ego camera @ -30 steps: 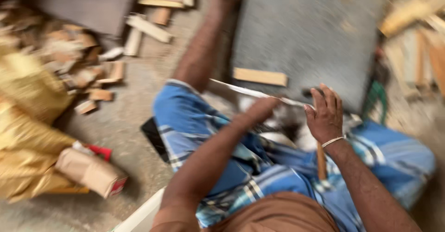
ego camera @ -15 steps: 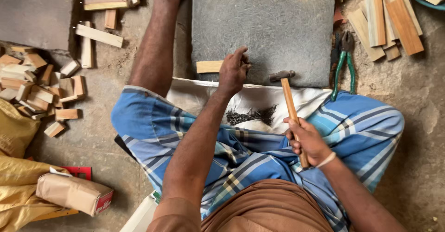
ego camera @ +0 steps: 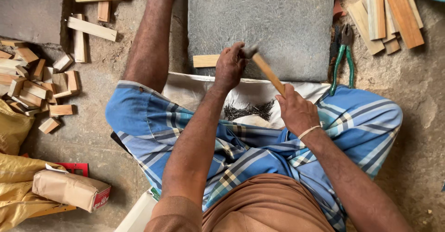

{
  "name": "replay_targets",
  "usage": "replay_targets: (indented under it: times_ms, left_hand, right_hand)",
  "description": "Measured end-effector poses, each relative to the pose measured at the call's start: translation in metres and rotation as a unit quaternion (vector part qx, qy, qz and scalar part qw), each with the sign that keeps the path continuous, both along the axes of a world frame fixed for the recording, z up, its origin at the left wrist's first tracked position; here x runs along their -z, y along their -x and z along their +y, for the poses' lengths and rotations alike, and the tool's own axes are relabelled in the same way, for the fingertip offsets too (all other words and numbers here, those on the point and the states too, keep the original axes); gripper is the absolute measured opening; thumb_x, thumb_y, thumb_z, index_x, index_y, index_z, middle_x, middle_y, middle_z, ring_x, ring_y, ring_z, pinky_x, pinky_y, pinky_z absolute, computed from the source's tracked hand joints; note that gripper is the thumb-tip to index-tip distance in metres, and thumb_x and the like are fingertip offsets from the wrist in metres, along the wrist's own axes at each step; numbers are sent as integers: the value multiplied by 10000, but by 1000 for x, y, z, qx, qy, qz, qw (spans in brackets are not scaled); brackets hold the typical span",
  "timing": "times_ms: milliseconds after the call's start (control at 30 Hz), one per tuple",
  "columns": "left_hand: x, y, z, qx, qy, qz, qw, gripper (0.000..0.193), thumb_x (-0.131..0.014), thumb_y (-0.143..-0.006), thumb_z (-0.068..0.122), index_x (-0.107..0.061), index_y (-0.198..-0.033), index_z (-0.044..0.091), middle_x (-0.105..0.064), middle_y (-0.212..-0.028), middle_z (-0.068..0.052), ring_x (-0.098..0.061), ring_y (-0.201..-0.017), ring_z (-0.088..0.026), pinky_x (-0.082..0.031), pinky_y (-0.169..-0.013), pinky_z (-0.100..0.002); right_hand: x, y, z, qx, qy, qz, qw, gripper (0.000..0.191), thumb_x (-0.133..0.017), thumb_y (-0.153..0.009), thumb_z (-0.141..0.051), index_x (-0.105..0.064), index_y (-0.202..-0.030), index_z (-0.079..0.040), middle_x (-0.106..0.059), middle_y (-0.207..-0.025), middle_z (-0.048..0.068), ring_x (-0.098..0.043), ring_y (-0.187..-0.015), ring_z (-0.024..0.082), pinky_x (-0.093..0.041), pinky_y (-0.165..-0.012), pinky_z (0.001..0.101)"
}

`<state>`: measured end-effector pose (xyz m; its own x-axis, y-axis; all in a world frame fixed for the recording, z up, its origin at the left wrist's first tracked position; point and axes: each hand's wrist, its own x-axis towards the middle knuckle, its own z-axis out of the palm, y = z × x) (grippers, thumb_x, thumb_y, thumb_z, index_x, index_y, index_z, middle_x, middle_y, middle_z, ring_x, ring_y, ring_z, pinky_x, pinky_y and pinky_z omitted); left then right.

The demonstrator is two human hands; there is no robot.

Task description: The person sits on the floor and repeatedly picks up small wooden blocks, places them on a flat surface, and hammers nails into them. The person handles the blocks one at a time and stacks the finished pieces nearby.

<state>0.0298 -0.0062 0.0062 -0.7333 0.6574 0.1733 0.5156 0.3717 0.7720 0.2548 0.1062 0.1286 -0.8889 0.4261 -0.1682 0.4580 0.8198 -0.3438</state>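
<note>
hammer (ego camera: 268,71) in right hand (ego camera: 296,111), head pointing upper-left.

Rough concrete floor (ego camera: 412,134) in daylight, strewn with wood offcuts (ego camera: 37,83).

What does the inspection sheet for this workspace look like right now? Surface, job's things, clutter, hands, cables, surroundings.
Surface: grey stone slab lying on a concrete floor.
Job's things: small wood strip flat on the slab's near edge; hammer with wooden handle, its head over the strip; pile of dark nails on white cloth in the lap.
Clutter: heap of wood offcuts to the left; longer wood slats to the right; green-handled pliers beside the slab.
Hands: left hand on the strip's end; right hand gripping the hammer handle.
Cables: nothing seen.
Surroundings: yellow sack and paper-wrapped packet at lower left.
</note>
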Motion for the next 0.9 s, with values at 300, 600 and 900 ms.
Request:
replay_targets:
  times_ms: [300, 600, 900]
  left_hand:
    - [-4, 11, -14, 91, -30, 23, 995, 819, -800, -840, 57, -362, -1531, 18, -668, -1248, -168, -627, -1170, -330, -522, -1046, -422]
    - [-4, 6, -10, 68, 0, 48, 997, 704, -771, -858, 35, -446, -1479, -28, -665, -1281, -201, -577, -1261, -362, -509, -1088, -452]
    - [-90, 26, -1, -159, -219, -59, 961, 390, -713, -974, 163, -550, -1307, 45, -642, -1100, -156, -693, -934, -311, -664, -769, -376]
  right_hand:
    - [-18, -29, 1, 116, 186, 278, 935, 414, -482, -1064, -313, -432, -1224, 65, -648, -753, 211, -678, -587, 394, -537, -508, 487]
    - [48, -29, 0, 103, 167, 120, 973, 261, -555, -1053, -272, -536, -1163, -36, -674, -815, 248, -670, -740, 482, -512, -620, 555]
    - [95, -59, 21, 350, 525, 92, 770, 255, -589, -1004, -311, -514, -861, -114, -459, -625, -45, -412, -458, 65, -334, -344, 251]
